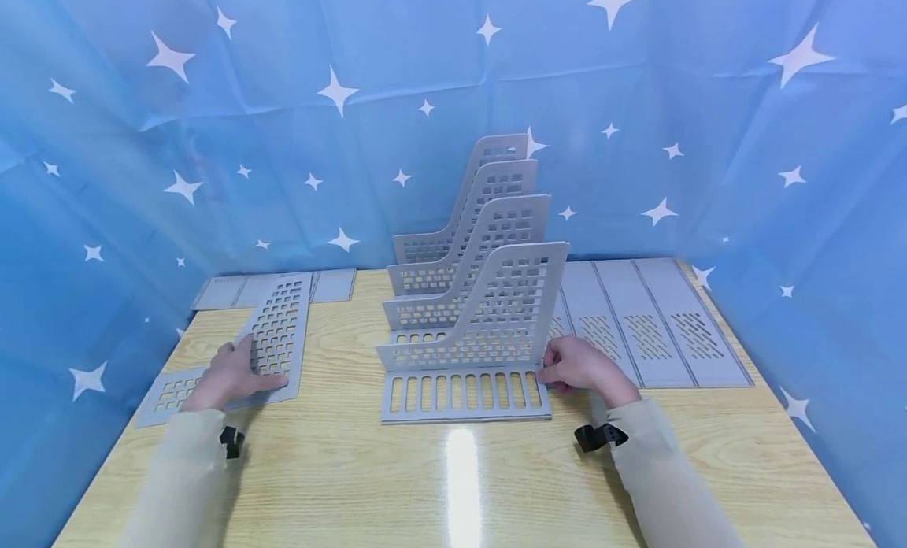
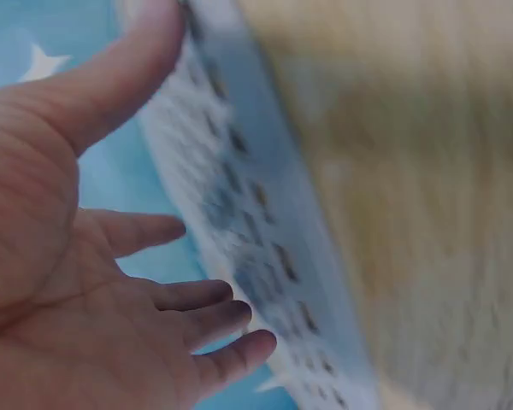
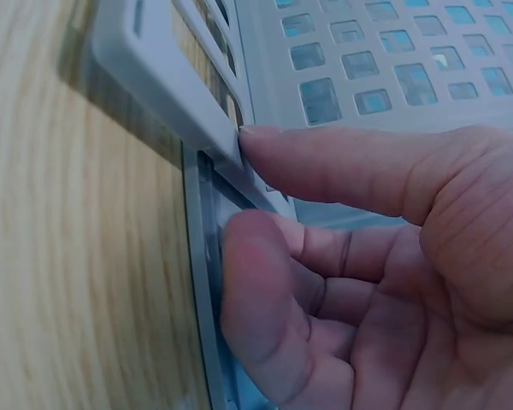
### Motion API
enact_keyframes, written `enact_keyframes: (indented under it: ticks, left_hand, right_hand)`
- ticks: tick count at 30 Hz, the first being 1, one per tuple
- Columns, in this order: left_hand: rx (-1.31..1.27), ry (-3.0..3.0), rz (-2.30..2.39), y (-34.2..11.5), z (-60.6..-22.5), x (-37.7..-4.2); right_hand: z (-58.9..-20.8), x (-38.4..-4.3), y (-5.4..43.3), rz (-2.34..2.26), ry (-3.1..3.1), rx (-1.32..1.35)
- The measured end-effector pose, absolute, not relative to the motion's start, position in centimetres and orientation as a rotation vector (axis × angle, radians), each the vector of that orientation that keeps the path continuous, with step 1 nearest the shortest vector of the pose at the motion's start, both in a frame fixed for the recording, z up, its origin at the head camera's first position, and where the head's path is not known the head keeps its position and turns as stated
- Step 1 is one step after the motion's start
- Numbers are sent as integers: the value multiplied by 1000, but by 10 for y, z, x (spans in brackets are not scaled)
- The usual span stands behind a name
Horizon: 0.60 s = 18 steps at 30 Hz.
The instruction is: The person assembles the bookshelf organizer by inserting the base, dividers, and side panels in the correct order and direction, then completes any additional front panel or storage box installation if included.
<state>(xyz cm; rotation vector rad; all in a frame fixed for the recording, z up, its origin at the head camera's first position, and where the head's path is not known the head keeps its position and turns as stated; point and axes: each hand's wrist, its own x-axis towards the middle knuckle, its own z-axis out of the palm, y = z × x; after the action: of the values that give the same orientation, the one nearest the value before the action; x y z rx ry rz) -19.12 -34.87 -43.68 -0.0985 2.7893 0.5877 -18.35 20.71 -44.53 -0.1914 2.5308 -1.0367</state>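
In the head view a grey file rack (image 1: 466,396) stands mid-table, with several tall perforated dividers (image 1: 496,312) upright on its slotted base. My right hand (image 1: 583,364) pinches the base's near right corner. The right wrist view shows the thumb (image 3: 342,166) on the rim and a curled index finger (image 3: 261,290) beneath it. At the left, my left hand (image 1: 230,375) rests over a loose perforated divider panel (image 1: 279,327). In the blurred left wrist view its fingers are fairly straight, spread along one edge of this panel (image 2: 239,205), the thumb near its end.
Flat grey slotted panels (image 1: 655,320) lie side by side right of the rack. More flat grey panels (image 1: 331,286) lie at the back left. A blue star-patterned curtain (image 1: 397,123) borders the wooden table (image 1: 340,477) at the back and sides.
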Motion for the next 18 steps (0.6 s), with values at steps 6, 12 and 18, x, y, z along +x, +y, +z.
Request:
enact_keyframes:
  ticks: [6, 12, 18]
  left_hand:
    - [-167, 2786, 487, -362, -437, -199]
    - [-238, 2808, 397, -358, -436, -205]
    - [-307, 2828, 614, -343, -431, -207]
  right_hand:
    - [-449, -183, 207, -1052, 2517, -190]
    - [-449, -183, 207, -1065, 2516, -179]
    - [-449, -183, 207, -1069, 2526, -174]
